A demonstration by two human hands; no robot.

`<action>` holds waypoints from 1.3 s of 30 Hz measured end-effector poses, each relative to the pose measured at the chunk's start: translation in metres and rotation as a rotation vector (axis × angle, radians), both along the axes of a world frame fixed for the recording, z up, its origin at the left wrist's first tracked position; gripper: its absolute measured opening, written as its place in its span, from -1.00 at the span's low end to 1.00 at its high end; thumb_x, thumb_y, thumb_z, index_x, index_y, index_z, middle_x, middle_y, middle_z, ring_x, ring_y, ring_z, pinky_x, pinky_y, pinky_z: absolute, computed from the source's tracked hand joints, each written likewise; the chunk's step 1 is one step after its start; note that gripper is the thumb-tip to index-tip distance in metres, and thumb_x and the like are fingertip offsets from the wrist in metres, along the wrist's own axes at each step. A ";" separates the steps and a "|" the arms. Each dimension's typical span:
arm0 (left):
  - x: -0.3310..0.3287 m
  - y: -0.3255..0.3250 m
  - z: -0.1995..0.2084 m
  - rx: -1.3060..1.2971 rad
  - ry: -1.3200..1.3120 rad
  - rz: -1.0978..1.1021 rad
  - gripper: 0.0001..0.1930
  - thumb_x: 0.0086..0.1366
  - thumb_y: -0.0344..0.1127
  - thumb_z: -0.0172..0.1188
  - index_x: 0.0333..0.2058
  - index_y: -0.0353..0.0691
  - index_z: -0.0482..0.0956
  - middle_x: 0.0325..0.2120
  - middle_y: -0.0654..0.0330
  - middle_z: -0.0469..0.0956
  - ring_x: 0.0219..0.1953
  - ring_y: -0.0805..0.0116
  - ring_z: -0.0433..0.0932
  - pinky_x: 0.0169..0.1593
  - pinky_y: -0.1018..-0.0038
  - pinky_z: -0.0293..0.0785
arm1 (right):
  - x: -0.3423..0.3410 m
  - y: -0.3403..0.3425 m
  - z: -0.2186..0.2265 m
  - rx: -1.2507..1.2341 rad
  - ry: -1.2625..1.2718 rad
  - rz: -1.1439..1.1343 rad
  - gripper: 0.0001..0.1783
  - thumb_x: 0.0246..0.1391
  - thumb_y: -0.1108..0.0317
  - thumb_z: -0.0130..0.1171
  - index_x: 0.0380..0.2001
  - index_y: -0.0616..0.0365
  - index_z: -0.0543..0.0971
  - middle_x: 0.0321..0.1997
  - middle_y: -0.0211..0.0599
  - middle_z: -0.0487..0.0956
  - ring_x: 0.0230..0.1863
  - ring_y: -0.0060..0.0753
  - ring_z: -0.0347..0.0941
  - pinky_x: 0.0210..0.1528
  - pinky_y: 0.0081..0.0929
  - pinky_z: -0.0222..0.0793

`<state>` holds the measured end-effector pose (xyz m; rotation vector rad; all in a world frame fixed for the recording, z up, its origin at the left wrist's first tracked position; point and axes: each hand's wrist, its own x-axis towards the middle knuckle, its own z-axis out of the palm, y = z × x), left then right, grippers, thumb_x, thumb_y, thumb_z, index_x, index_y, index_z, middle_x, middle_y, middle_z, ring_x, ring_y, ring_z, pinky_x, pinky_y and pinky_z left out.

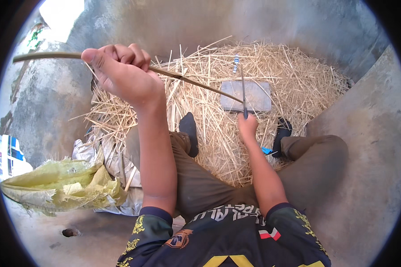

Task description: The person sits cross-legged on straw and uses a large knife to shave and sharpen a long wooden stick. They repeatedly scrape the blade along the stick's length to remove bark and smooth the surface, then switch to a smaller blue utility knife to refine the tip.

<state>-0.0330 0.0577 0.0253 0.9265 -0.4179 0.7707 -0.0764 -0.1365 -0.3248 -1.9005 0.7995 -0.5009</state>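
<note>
My left hand (124, 75), raised at the upper left, is closed round a long thin brown cane (198, 83). One end of the cane sticks out past the hand toward the left rim. Its other end slants down to the right, over a flat grey block (262, 92). My right hand (248, 127) grips the dark handle of a knife (243, 89) just in front of the block. The narrow blade points away from me and meets or crosses the cane's lower end; whether they touch I cannot tell.
Pale straw-like strips (298, 71) cover the floor round the block. My dark-socked feet (189, 133) flank it. A torn yellow sack (71, 184) lies at the left. Concrete walls (272, 22) rise behind and at the sides. A small blue-and-white packet (235, 63) lies beyond the block.
</note>
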 end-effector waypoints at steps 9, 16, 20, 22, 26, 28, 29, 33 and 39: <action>0.000 -0.003 -0.002 -0.075 -0.005 -0.109 -0.46 0.51 0.22 -0.20 -0.53 -0.04 0.05 -0.73 0.44 -0.11 -0.71 0.57 -0.16 -0.61 0.50 -0.19 | -0.019 0.009 0.101 0.210 -0.501 -0.075 -0.63 0.19 0.17 0.13 -0.52 0.29 0.46 -0.62 -0.39 0.42 -0.56 -0.56 0.30 -0.47 -0.38 0.26; -0.009 -0.004 0.001 -0.056 -0.011 -0.074 -0.44 0.48 0.25 -0.14 -0.54 -0.04 0.06 -0.75 0.44 -0.11 -0.74 0.58 -0.17 -0.64 0.50 -0.22 | -0.029 -0.004 0.075 -0.002 0.182 0.194 -0.53 0.08 0.09 0.15 -0.57 0.40 0.52 -0.55 0.08 0.57 -0.45 0.05 0.57 -0.30 -0.11 0.42; -0.007 -0.006 0.003 -0.064 -0.022 -0.006 -0.41 0.45 0.27 -0.11 -0.59 -0.03 0.03 -0.78 0.45 -0.09 -0.79 0.61 -0.11 -0.70 0.54 -0.18 | -0.038 0.012 0.162 0.142 -0.248 0.116 -0.59 0.19 0.14 0.13 -0.54 0.30 0.48 -0.65 -0.23 0.46 -0.59 -0.30 0.37 -0.44 -0.20 0.30; -0.004 -0.006 0.001 -0.065 -0.014 0.047 -0.42 0.46 0.25 -0.12 -0.58 -0.03 0.03 -0.78 0.45 -0.08 -0.79 0.61 -0.10 -0.71 0.55 -0.17 | -0.047 0.023 0.141 0.220 -0.507 0.102 -0.66 0.28 0.21 0.07 -0.51 0.24 0.46 -0.68 -0.45 0.33 -0.60 -0.50 0.21 -0.49 -0.27 0.22; -0.003 -0.026 0.000 -0.128 0.022 0.012 -0.45 0.50 0.19 -0.15 -0.58 -0.03 0.04 -0.78 0.45 -0.08 -0.79 0.63 -0.09 -0.71 0.56 -0.14 | -0.062 -0.015 -0.016 -0.190 0.312 0.118 -0.64 0.17 0.22 0.11 -0.52 0.35 0.52 -0.62 -0.10 0.53 -0.59 -0.17 0.47 -0.41 -0.17 0.35; -0.001 -0.019 -0.001 -0.122 0.032 0.032 -0.45 0.51 0.17 -0.17 -0.60 -0.02 0.03 -0.78 0.47 -0.05 -0.81 0.64 -0.06 -0.75 0.59 -0.06 | -0.048 -0.023 0.017 -0.240 0.241 0.174 -0.63 0.14 0.21 0.12 -0.50 0.37 0.54 -0.59 0.02 0.55 -0.55 -0.06 0.52 -0.38 -0.14 0.37; 0.000 -0.017 0.000 -0.122 0.028 0.068 -0.45 0.51 0.17 -0.18 -0.60 -0.02 0.03 -0.78 0.47 -0.05 -0.81 0.64 -0.05 -0.75 0.60 -0.05 | -0.048 -0.026 0.046 -0.267 0.221 0.195 -0.63 0.12 0.20 0.13 -0.50 0.39 0.55 -0.57 0.07 0.56 -0.53 0.00 0.54 -0.37 -0.13 0.38; 0.005 -0.017 -0.004 -0.094 0.021 0.133 -0.46 0.52 0.16 -0.19 -0.59 -0.02 0.05 -0.76 0.47 -0.02 -0.80 0.65 0.00 -0.75 0.62 0.00 | -0.052 -0.009 0.150 -0.070 -0.220 0.046 -0.64 0.14 0.18 0.11 -0.42 0.35 0.57 -0.58 0.03 0.56 -0.54 -0.02 0.52 -0.38 -0.12 0.35; 0.000 -0.032 0.000 -0.147 0.070 0.087 -0.46 0.52 0.15 -0.17 -0.59 -0.03 0.07 -0.77 0.46 -0.01 -0.80 0.66 0.03 -0.74 0.63 0.04 | -0.061 -0.048 -0.061 -0.106 0.544 0.003 -0.60 0.07 0.17 0.18 -0.22 0.34 0.62 -0.28 0.15 0.66 -0.20 0.12 0.62 -0.12 -0.09 0.47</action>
